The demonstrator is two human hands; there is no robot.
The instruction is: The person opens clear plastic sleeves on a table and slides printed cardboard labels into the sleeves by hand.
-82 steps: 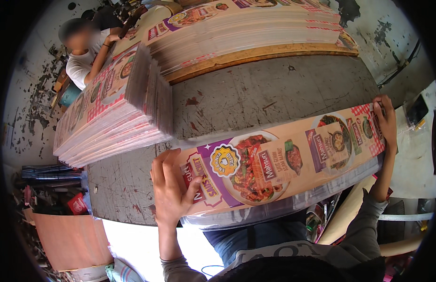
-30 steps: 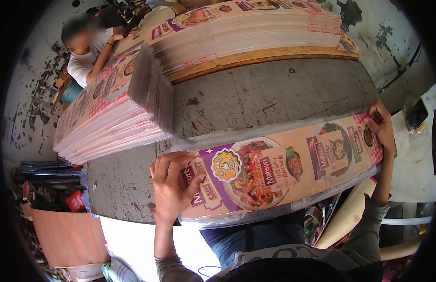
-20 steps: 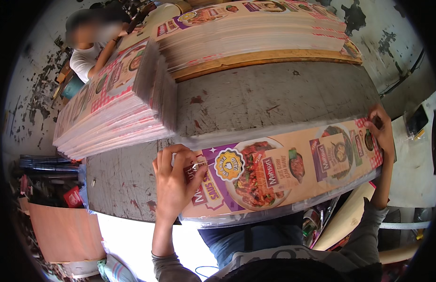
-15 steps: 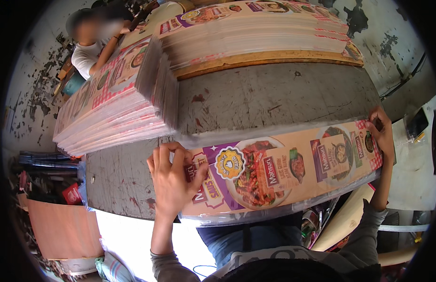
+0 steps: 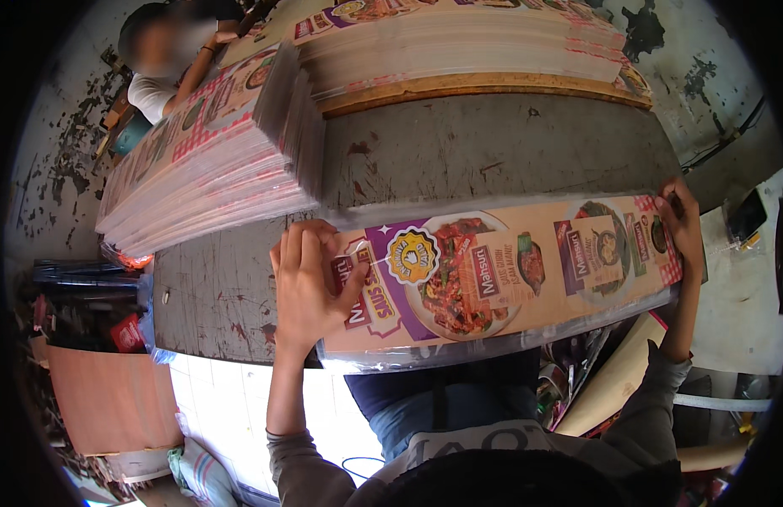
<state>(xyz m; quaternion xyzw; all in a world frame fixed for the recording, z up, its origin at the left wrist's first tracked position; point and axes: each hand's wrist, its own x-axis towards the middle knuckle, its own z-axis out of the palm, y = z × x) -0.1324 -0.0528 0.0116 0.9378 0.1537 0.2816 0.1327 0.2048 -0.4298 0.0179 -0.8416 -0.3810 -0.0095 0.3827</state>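
Note:
A long tan printed sheet (image 5: 539, 262) with food pictures lies crosswise before me, with clear plastic showing along its near and far edges. Its near side reaches over the table's front edge, close to my body. My left hand (image 5: 305, 283) grips the left end, thumb on the printed face and fingers at the far corner. At the right end, my right hand (image 5: 680, 226) is closed around the checkered corner, with some fingertips hidden. Whether one sheet or a thin pile lies under my hands, I cannot tell.
A tall leaning stack of similar sheets (image 5: 214, 169) stands at the left on the scratched grey table (image 5: 493, 156). Another stack (image 5: 459, 55) rests on a wooden board (image 5: 484, 82) at the back. A person (image 5: 155, 93) is at the far left. A brown panel (image 5: 113, 401) stands lower left.
The whole view has shifted slightly, so the table and stacks sit a little higher in the picture. Both hands keep their hold on the sheet's ends.

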